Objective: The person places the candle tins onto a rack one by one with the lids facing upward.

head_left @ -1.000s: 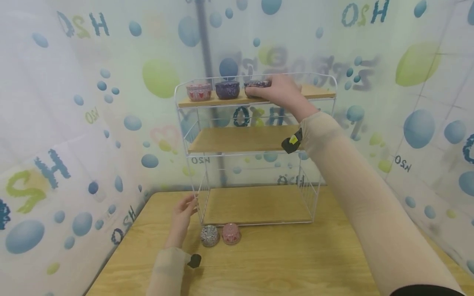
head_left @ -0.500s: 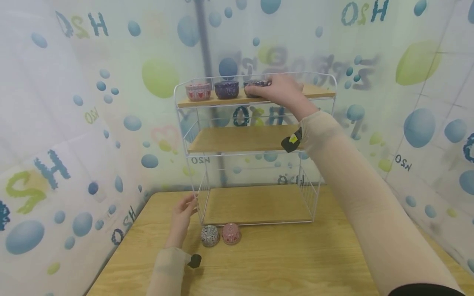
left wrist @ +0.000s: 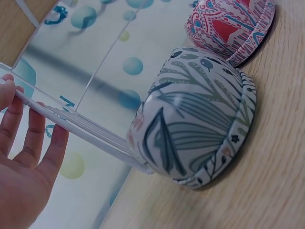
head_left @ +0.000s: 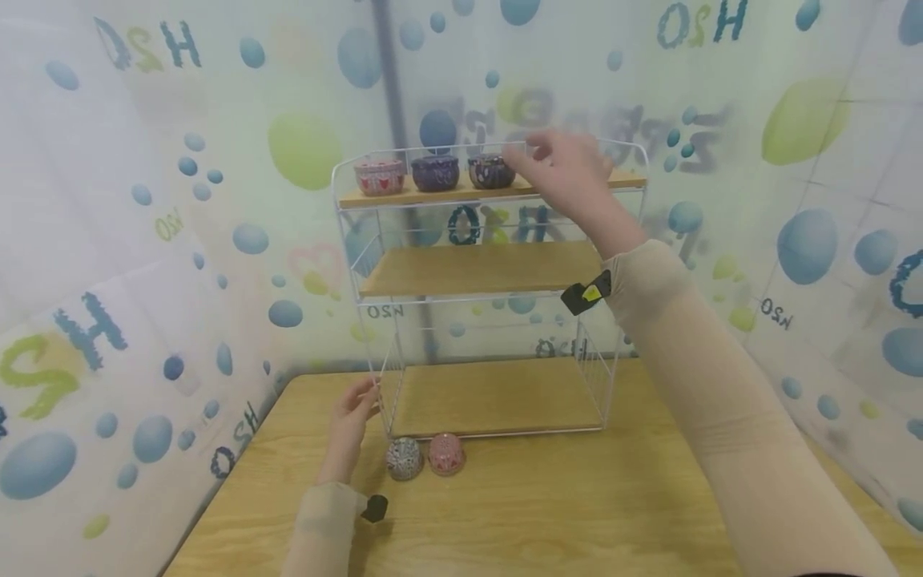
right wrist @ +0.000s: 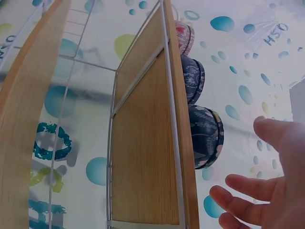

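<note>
My left hand (head_left: 353, 409) holds a side post of the white wire shelf rack (head_left: 369, 344) low down, thumb and fingertips at the rod in the left wrist view. Beside it on the table stand a grey-white leaf-patterned round tin (left wrist: 195, 119) and a pink-red patterned tin (left wrist: 231, 26). My right hand (head_left: 570, 172) is above the top shelf with its fingers spread and nothing in them. Just left of it sits a dark floral tin (head_left: 492, 171), apart from the fingers in the right wrist view. A purple-blue tin (head_left: 436, 173) and a pink heart-patterned tin (head_left: 380, 177) complete the row.
The rack's middle board (head_left: 483, 268) and bottom board (head_left: 497, 393) lie below the row. Its wire rail (head_left: 404, 150) runs along the top shelf's back. The wooden table (head_left: 548, 513) extends in front; printed curtains (head_left: 202, 304) surround it.
My right hand has let go of the dark floral tin and drawn off it to the right, fingers opening. The tin stays on the top shelf. My left hand keeps its place.
</note>
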### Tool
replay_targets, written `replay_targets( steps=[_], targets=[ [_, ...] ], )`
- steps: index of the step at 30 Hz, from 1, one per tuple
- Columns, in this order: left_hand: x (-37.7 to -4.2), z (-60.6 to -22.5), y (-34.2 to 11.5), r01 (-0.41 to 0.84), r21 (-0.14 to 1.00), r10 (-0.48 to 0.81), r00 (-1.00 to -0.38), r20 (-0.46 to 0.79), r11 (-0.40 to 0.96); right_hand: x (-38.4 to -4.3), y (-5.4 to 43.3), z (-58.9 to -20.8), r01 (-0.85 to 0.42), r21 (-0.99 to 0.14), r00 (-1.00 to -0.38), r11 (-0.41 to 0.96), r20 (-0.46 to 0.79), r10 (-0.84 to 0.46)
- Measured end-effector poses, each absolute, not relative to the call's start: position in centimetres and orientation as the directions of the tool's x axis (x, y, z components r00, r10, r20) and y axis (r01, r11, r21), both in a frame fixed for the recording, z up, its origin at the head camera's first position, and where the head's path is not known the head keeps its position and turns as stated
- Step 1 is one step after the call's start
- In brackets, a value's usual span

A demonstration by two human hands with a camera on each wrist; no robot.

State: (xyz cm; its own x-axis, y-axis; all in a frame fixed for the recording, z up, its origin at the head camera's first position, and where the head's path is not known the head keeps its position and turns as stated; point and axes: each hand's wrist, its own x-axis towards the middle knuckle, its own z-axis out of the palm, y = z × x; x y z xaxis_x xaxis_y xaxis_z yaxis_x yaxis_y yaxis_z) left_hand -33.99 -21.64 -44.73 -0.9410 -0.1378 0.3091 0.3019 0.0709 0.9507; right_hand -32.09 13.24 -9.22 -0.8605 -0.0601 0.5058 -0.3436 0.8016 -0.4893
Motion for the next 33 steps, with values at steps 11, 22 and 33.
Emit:
replay_targets(
  steps=[11, 22, 33],
  targets=[
    [-33.7, -44.7, -21.8, 0.25, 0.965, -0.135, -0.956, 0.259, 0.083, -33.6, 12.5, -10.1, -0.294, -0.47, -0.867, 0.832, 0.498, -0.025],
    [-33.7, -44.6, -21.7, 0.29, 0.954, -0.147, -0.943, 0.298, 0.072, -34.0, 12.2, -10.2, -0.282, -0.455, -0.872, 0.844, 0.488, -0.029],
    [-33.7, -44.6, -21.5, 0.303, 0.951, -0.158, -0.938, 0.308, 0.058, -34.5, 12.5, -10.4, -0.262, -0.433, -0.872, 0.863, 0.489, -0.02]
  ],
)
